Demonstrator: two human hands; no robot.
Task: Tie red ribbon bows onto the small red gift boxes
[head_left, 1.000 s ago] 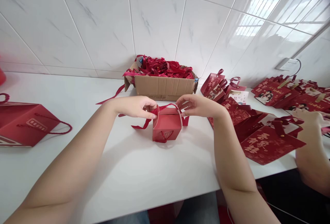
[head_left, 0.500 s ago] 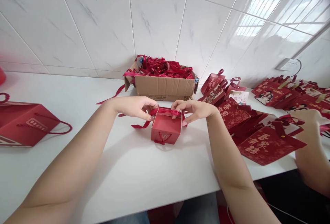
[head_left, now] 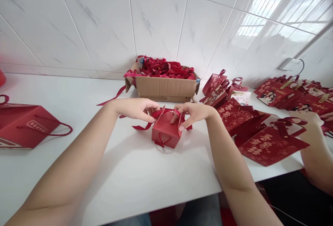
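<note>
A small red gift box (head_left: 166, 129) stands on the white table in front of me, with a twisted red cord on its near side. A dark red ribbon (head_left: 143, 127) runs behind its top edge, one end lying on the table to the left. My left hand (head_left: 144, 109) pinches the box's upper left edge by the ribbon; some fingertips are hidden behind it. With my right hand (head_left: 194, 112) I grip the right side, thumb at the side edge and a finger reaching over the sloping panel.
Behind the box, a cardboard carton (head_left: 166, 86) holds a heap of red ribbons (head_left: 169, 68) against the tiled wall. A larger red box (head_left: 28, 125) lies at the left. Several red gift bags (head_left: 270, 146) crowd the right, where another person's arm (head_left: 316, 146) reaches in.
The gift box has turned slightly, and its upper side edges stand more clearly. My right hand has shifted a little left, its finger further over the panel. The other person's hand has moved slightly.
</note>
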